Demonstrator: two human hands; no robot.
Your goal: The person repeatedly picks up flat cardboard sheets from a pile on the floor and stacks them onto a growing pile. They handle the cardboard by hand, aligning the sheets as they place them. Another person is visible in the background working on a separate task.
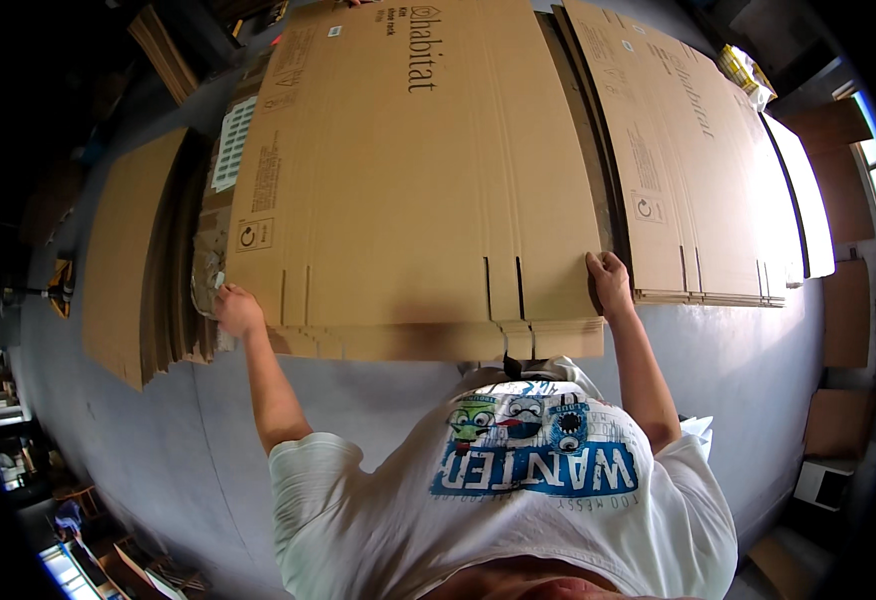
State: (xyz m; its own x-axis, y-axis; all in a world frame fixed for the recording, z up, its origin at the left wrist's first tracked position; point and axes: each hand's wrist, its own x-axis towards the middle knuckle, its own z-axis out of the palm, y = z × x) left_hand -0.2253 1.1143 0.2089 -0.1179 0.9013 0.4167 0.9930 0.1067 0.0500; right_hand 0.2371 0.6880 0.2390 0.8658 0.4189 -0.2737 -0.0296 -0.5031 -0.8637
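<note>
A large flattened cardboard box point(398, 200) with dark printing and slits along its near edge lies in front of me, on top of other flat cardboard whose edges show beneath it. At its near left corner, my left hand point(240, 310) is closed on the edge, beside a small whitish bit I cannot make out. My right hand point(610, 284) grips the right edge near the other corner, with the thumb side toward me. The fingers' undersides are hidden by the board. What looks like part of another person's hand point(360, 3) shows at the far edge.
A second stack of printed flat boxes point(668, 180) stands close on the right, with a whitish sheet stack point(798, 200) beyond it. Brown cardboard sheets point(133, 240) stand at the left. A pale green label sheet point(234, 145) lies next to the box. The floor point(378, 395) is grey.
</note>
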